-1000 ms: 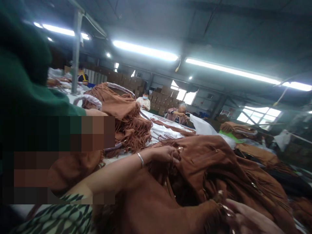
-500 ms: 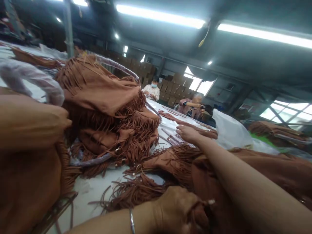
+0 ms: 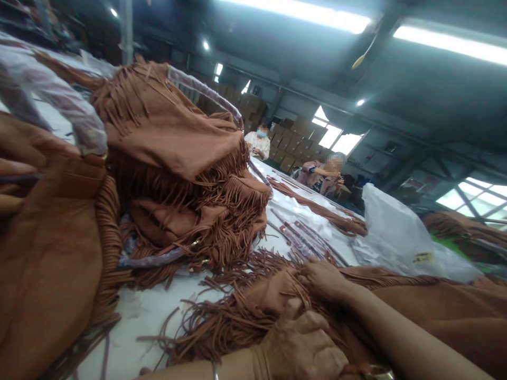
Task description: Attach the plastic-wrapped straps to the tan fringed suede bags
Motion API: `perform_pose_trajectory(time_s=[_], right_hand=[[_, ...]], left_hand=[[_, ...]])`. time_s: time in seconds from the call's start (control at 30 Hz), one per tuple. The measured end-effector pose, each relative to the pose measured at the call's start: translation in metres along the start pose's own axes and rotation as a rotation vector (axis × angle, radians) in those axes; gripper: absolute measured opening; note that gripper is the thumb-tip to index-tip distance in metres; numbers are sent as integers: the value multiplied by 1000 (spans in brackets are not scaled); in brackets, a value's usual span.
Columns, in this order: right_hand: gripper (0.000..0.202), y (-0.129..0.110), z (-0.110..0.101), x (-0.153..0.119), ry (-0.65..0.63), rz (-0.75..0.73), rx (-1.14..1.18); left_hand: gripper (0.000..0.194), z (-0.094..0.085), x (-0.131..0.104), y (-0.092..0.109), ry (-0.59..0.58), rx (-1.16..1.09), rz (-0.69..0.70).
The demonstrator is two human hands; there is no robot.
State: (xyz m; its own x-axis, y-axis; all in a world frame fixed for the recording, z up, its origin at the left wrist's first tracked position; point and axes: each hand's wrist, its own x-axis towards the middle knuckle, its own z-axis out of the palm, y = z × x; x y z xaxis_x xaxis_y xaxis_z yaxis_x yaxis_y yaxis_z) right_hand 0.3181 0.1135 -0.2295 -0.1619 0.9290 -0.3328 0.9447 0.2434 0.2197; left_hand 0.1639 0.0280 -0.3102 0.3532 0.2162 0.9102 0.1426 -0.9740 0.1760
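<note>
My left hand (image 3: 303,343), with a bracelet at the wrist, is closed on a brown fringed bag (image 3: 428,311) at the bottom of the view. Just beyond it, my right hand (image 3: 322,279) has its fingers bent and pressed on the same bag's fringed edge. Long loose fringe (image 3: 206,327) spreads over the white table left of both hands. Part of a gold-coloured metal piece (image 3: 378,372) shows at the bottom edge. Most of my left fingertips are hidden.
A pile of fringed bags (image 3: 170,137) with wrapped handles stands left of centre. At the far left, another person's hand (image 3: 24,153) is at a bag (image 3: 51,264). Wrapped straps (image 3: 304,240) and a clear plastic bag (image 3: 396,232) lie beyond my hands. Two people sit farther back.
My right hand has come back from beside the straps and down onto the fringed bag. My left hand has turned slightly. The other person's hand has moved left, uncovering a handle base. The view has shifted.
</note>
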Motion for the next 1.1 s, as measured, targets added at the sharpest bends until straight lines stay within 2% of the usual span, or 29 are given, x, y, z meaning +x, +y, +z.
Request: perform_pose_trajectory(time_s=[0.07, 0.2, 0.3, 0.4, 0.5, 0.73, 0.93, 1.03, 1.1], right_hand=[[19, 6, 0, 2, -92, 10, 31], [25, 23, -2, 26, -188, 104, 109], [28, 25, 7, 52, -152, 231, 118], [32, 18, 22, 70, -71, 327, 90], [33, 17, 29, 77, -46, 334, 85], [30, 29, 27, 79, -127, 302, 129], [30, 33, 33, 81, -180, 273, 239], [29, 37, 35, 80, -99, 270, 348], [29, 37, 33, 77, 20, 282, 436]], left_hand=[[24, 0, -2, -1, -92, -36, -101], [38, -8, -2, -1, -381, -129, -363], [38, -13, -1, 0, -437, -156, -403], [39, -10, -2, 0, -419, -152, -401], [43, -3, -5, -1, -373, -148, -391], [49, -1, -3, 1, -339, -153, -405], [44, -6, -4, 4, -313, -202, -441], [42, -8, -4, 5, -278, -242, -457], [39, -9, -3, 6, -260, -261, -458]])
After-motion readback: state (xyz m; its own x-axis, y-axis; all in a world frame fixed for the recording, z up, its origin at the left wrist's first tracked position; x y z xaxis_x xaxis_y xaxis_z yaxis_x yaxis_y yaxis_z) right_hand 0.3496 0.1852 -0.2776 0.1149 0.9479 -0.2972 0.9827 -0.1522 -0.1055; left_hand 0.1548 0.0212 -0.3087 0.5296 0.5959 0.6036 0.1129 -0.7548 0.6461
